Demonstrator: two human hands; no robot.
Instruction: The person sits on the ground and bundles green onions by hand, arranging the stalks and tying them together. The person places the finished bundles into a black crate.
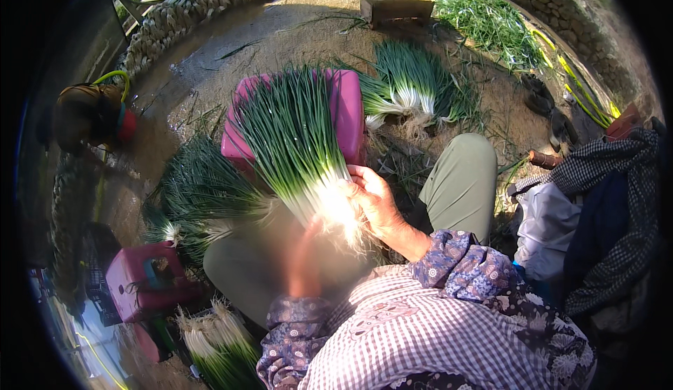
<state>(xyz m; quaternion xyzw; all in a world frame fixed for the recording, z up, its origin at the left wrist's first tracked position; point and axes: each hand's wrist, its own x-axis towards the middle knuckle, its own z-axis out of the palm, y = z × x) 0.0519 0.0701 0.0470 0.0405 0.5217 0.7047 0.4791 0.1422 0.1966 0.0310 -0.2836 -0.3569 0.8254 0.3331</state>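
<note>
A large bunch of green onions (299, 137) lies with its leaves across a pink plastic stool (348, 111) and its white root ends toward me. My right hand (376, 198) grips the bunch's white stems from the right, thumb on top. My left hand (307, 248) is at the lower left of the root ends, blurred behind a smear in the view; its fingers cannot be made out. Strong glare covers the bulbs. More green onions (205, 185) lie on the ground left of the stool, and another pile (407, 77) lies to its upper right.
A wooden block (397, 5) and cut green leaves (483, 22) lie farther out. Stacked onions (194, 14) line the upper left. Another pink stool (144, 279) and bundled onions (218, 337) are at lower left. A person (92, 116) is at left; cloths (604, 216) and a yellow hose (583, 95) are at right.
</note>
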